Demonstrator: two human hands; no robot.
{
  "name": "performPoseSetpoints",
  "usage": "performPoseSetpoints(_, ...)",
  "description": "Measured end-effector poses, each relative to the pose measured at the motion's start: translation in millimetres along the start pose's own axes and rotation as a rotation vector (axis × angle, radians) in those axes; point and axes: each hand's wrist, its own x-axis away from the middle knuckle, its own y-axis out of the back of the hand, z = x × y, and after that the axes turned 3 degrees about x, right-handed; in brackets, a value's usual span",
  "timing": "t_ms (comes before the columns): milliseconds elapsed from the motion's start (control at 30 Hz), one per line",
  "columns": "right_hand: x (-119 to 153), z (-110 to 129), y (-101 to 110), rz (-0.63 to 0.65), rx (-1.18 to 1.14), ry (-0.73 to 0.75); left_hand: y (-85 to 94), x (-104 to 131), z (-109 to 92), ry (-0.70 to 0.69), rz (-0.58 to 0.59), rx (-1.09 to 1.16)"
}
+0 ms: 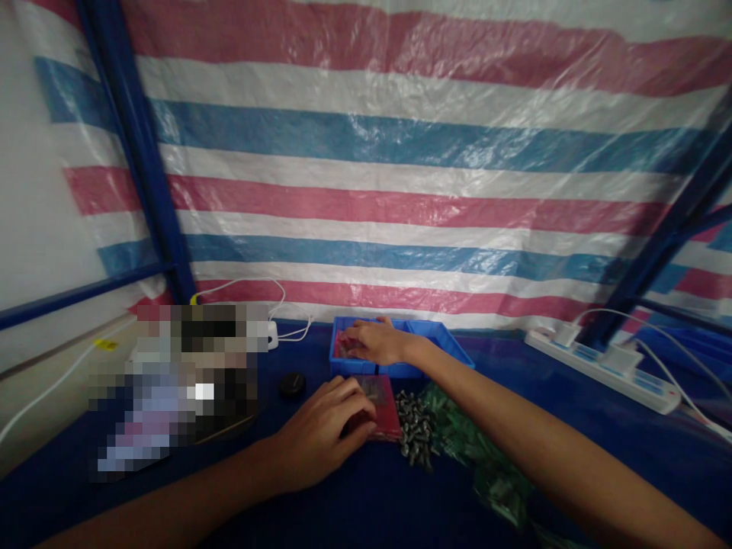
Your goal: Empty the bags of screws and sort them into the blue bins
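My left hand [329, 427] rests at the left side of a stack of red plastic packets [387, 408] on the blue table, its fingers curled over the edge of the stack. My right hand [374, 341] reaches into the left part of a blue divided tray [412, 370], its fingertips on a red packet [343, 345] there. A heap of metal screws [416, 431] lies to the right of the stack. Beside it are green-tinted clear plastic bags [457, 435], partly hidden under my right forearm. What my fingers pinch, if anything, is too small to make out.
A round black object [292, 383] sits left of the tray. Blurred-out items [188, 381] stand at the left with a white cable and plug [271, 334]. A white power strip [606, 370] lies at the right. Striped sheeting [366, 183] hangs behind, between blue posts.
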Motion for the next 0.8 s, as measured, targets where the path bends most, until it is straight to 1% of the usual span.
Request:
performPoseSetpoints(133, 1, -5, -5, -0.032, -0.010, 0.029, 0.0, -1, 1, -0.007, 0.007, 0.000)
performPoseSetpoints(200, 6, -8, -9, -0.074, -0.018, 0.040, 0.8, -1, 0, -0.014, 0.007, 0.009)
performPoseSetpoints(267, 13, -8, -11, -0.149, -0.012, 0.063, 1.7, -1, -1, -0.012, 0.007, 0.022)
performPoseSetpoints(367, 34, -5, -10, -0.257, 0.045, 0.101, 2.4, -1, -2, -0.003, 0.012, 0.031)
performPoseSetpoints(467, 62, 0, -6, -0.328, 0.085, 0.157, 2.0, 0, -1, -0.018, 0.012, 0.032)
performPoseSetpoints(533, 82, 4, -4, -0.346, 0.065, 0.192, 1.2, 1, 1, -0.034, 0.009, 0.038)
performPoseSetpoints(633, 107, 9, -7, -0.355, 0.009, 0.183, -0.5, 1, 4, -0.039, 0.001, 0.031)
performPoseSetpoints(700, 118, 12, -11, -0.346, -0.044, 0.179, -1.9, 1, 5, -0.029, 0.005, 0.021)
performPoseSetpoints(800, 127, 14, -15, -0.336, -0.094, 0.171, -4.0, 1, 8, -0.011, 0.004, 0.014)
